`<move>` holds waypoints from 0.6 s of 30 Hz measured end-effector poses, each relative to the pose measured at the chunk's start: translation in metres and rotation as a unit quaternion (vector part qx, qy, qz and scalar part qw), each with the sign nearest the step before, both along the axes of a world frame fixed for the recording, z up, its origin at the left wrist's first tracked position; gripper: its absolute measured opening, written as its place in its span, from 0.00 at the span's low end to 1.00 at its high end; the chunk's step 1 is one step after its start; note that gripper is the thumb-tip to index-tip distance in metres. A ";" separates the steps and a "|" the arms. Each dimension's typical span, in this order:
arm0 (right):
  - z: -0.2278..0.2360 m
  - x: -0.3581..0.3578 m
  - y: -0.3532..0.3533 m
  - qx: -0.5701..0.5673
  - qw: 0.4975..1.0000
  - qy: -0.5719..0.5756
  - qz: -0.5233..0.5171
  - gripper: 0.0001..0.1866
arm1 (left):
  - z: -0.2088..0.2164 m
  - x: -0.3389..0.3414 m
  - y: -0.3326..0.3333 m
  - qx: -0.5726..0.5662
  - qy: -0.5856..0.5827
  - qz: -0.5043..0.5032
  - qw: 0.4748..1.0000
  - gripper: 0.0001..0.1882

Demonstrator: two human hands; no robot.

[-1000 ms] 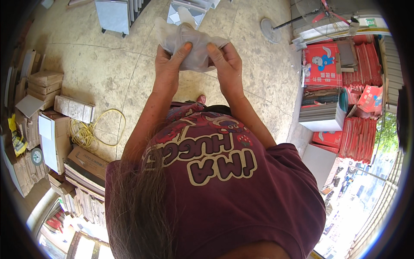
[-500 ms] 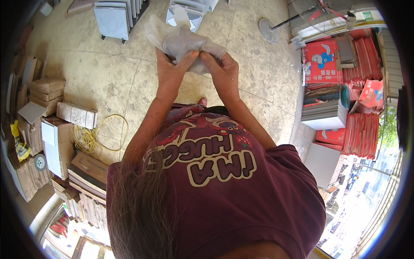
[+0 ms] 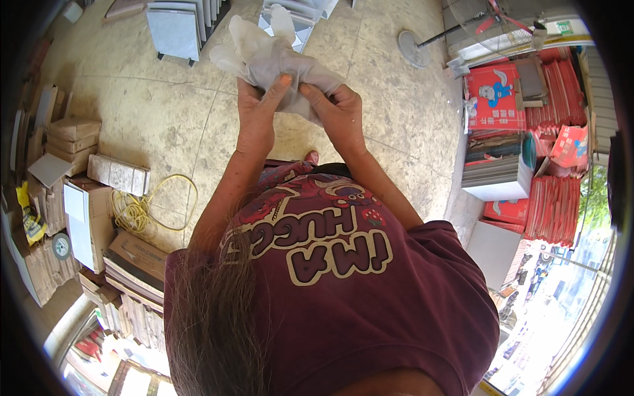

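A translucent whitish glove (image 3: 271,56), thin and crumpled, is stretched between my two hands in front of my body. Its limp fingers flop up and to the left. My left hand (image 3: 259,115) pinches the glove with the thumb lying across its near side. On the other side, my right hand (image 3: 335,112) grips the bunched edge between thumb and curled fingers. The fingertips of both hands are partly hidden behind the material.
Tile samples stand in a rack (image 3: 175,33) at the far left. A yellow cable (image 3: 135,211) lies coiled on the floor beside stacked cartons (image 3: 72,135). On the right are red boxes (image 3: 492,96), a pile of flat panels (image 3: 495,178) and a standing fan's round base (image 3: 413,49).
The glove has spread out, its fingers now showing more plainly and reaching further left and up. My thumbs have moved slightly apart, and both hands have shifted a little to the left.
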State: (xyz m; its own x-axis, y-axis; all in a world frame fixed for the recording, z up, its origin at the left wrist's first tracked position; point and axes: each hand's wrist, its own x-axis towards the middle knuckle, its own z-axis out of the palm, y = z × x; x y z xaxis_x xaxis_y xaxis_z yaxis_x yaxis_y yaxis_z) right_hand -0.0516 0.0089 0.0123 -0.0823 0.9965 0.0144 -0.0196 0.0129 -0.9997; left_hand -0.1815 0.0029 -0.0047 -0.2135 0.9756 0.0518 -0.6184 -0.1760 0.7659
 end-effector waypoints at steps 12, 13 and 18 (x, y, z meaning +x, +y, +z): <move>-0.002 -0.015 -0.004 0.047 0.997 0.040 0.037 0.08 | -0.008 0.004 -0.003 -0.022 -0.004 -0.016 1.000 0.30; -0.001 -0.014 -0.003 0.028 0.998 0.039 0.040 0.08 | -0.009 0.004 -0.004 -0.027 -0.013 -0.014 0.999 0.30; 0.006 -0.008 -0.002 -0.060 0.993 0.084 0.056 0.08 | -0.003 -0.003 -0.004 -0.047 -0.148 -0.038 0.987 0.28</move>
